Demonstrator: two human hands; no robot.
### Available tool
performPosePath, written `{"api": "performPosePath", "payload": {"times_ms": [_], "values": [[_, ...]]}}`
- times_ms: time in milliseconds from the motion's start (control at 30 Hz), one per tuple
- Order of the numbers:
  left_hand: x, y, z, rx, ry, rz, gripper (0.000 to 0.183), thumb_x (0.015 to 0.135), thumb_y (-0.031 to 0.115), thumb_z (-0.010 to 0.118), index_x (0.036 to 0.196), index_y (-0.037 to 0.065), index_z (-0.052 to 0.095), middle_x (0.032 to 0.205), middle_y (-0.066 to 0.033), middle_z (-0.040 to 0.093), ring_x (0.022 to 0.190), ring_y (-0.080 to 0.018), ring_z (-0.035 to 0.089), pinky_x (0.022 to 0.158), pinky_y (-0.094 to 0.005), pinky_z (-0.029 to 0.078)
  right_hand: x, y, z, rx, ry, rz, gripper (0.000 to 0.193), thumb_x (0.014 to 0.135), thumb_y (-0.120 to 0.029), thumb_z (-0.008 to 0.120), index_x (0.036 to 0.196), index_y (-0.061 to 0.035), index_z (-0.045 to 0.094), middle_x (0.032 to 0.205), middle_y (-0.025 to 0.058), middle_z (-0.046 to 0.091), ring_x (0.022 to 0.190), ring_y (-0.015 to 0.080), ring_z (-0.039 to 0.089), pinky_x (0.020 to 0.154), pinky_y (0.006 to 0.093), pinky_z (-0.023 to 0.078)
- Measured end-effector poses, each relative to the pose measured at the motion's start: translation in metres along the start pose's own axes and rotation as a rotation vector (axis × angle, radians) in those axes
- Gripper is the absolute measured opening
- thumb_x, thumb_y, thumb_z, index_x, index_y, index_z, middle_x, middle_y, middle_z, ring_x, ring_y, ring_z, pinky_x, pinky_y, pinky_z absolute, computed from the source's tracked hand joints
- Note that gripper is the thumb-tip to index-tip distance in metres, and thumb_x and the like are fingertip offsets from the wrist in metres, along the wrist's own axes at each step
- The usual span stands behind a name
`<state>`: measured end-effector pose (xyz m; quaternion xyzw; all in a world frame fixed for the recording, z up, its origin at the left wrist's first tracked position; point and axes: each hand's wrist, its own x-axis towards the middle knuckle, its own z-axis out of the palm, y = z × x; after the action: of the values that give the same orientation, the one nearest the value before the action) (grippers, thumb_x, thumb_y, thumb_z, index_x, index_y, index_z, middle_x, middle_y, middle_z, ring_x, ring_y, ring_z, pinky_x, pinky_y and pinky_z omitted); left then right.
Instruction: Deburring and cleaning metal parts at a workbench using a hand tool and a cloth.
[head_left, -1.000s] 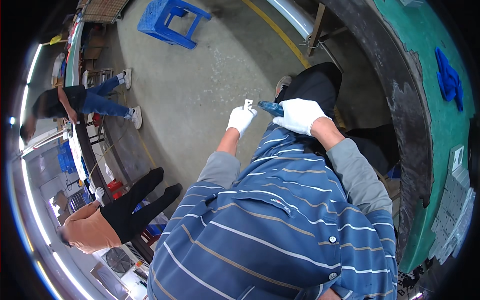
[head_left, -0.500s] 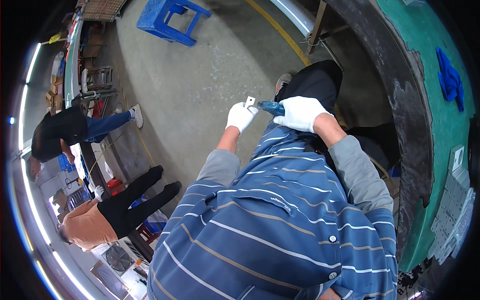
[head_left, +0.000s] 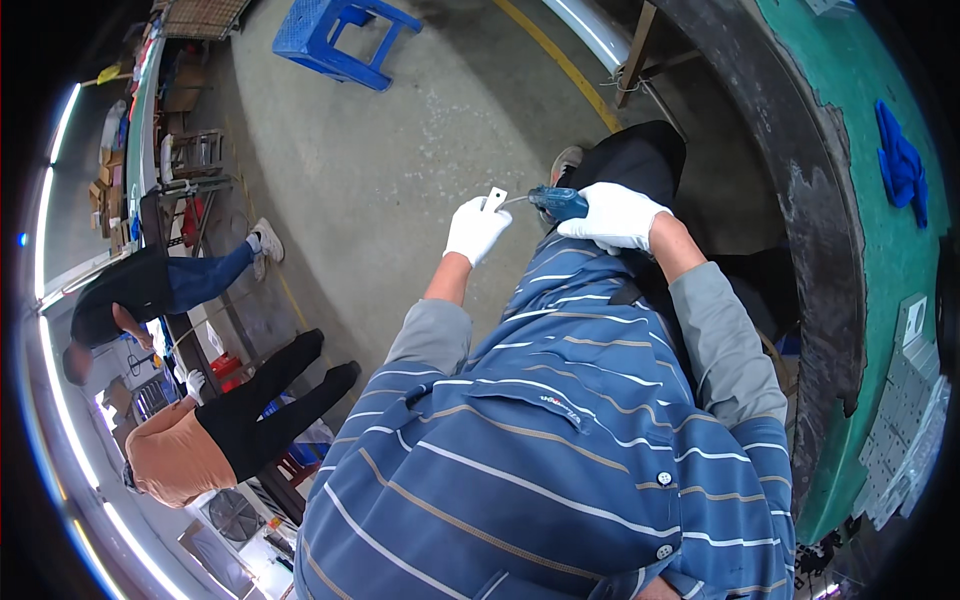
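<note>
My left hand [head_left: 476,232], in a white glove, pinches a small flat pale metal plate [head_left: 495,198] with a round hole near its top end. In my white-gloved right hand [head_left: 617,216] is a hand tool with a blue handle [head_left: 560,203], fingers wrapped round it. From the handle a thin metal shaft [head_left: 516,200] points left to the plate's edge. Whether its tip touches the plate is too small to tell. Both hands are held out above my lap.
A green-topped bench [head_left: 830,480] curves along the right, with a blue cloth [head_left: 902,165] and several grey metal plates [head_left: 900,425] on it. A blue stool [head_left: 340,45] stands on the floor ahead. Two people [head_left: 185,455] work at the left.
My right hand and the tool have shifted slightly right, and more of the thin shaft shows. My left hand has moved a little left, the plate tilting. A person at the left has shifted.
</note>
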<state>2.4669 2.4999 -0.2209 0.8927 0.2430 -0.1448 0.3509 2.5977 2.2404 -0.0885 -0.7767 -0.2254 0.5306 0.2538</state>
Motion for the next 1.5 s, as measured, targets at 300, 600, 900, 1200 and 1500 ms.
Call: {"api": "performPosePath", "payload": {"times_ms": [300, 600, 900, 1200, 1500], "values": [[-0.003, 0.005, -0.001, 0.076, -0.061, 0.112, 0.032, 0.088, 0.03, 0.058, 0.101, 0.005, 0.074, 0.097, -0.0155, 0.075, 0.085, -0.0368, 0.067, 0.076, -0.0418, 0.052, -0.001, -0.002, 0.003, -0.085, 0.049, -0.039, 0.054, 0.099, -0.052, 0.057, 0.098, 0.0001, 0.074, 0.09, 0.0131, 0.072, 0.078, 0.028, 0.068, 0.083, 0.038, 0.054], [0.003, 0.009, 0.007, 0.198, -0.129, 0.059, 0.033, 0.093, 0.032, 0.055, 0.11, 0.01, 0.073, 0.102, -0.0136, 0.076, 0.09, -0.0363, 0.069, 0.078, -0.0432, 0.052, 0.001, 0.012, 0.023, -0.143, 0.229, -0.108, 0.053, 0.1, -0.052, 0.057, 0.11, -0.0033, 0.075, 0.109, 0.0141, 0.075, 0.097, 0.032, 0.071, 0.096, 0.038, 0.053], [0.009, -0.031, 0.028, 0.622, 0.3, 0.469, 0.03, 0.1, 0.03, 0.056, 0.111, 0.008, 0.074, 0.121, -0.0067, 0.074, 0.11, -0.0239, 0.069, 0.095, -0.0338, 0.053, -0.002, 0.006, 0.024, -0.174, 0.212, -0.117, 0.054, 0.101, -0.053, 0.056, 0.115, -0.0053, 0.075, 0.117, 0.0136, 0.075, 0.104, 0.0342, 0.071, 0.1, 0.0379, 0.052], [0.007, -0.028, 0.023, 0.469, 0.139, 0.311, 0.038, 0.099, 0.036, 0.056, 0.126, 0.018, 0.075, 0.139, 0.0012, 0.068, 0.122, -0.0231, 0.067, 0.103, -0.0325, 0.051, -0.002, 0.003, 0.028, -0.157, 0.185, -0.114, 0.054, 0.101, -0.053, 0.055, 0.115, -0.0048, 0.075, 0.116, 0.0136, 0.075, 0.103, 0.0343, 0.071, 0.1, 0.0389, 0.052], [0.013, -0.01, 0.016, 0.389, 0.103, 0.436, 0.038, 0.1, 0.031, 0.057, 0.132, 0.019, 0.072, 0.143, 0.0026, 0.066, 0.129, -0.019, 0.063, 0.106, -0.0316, 0.049, -0.007, -0.011, 0.011, -0.32, 0.139, -0.125, 0.053, 0.094, -0.055, 0.054, 0.097, -0.0067, 0.076, 0.098, 0.0151, 0.076, 0.086, 0.0351, 0.071, 0.084, 0.0426, 0.054]]}}
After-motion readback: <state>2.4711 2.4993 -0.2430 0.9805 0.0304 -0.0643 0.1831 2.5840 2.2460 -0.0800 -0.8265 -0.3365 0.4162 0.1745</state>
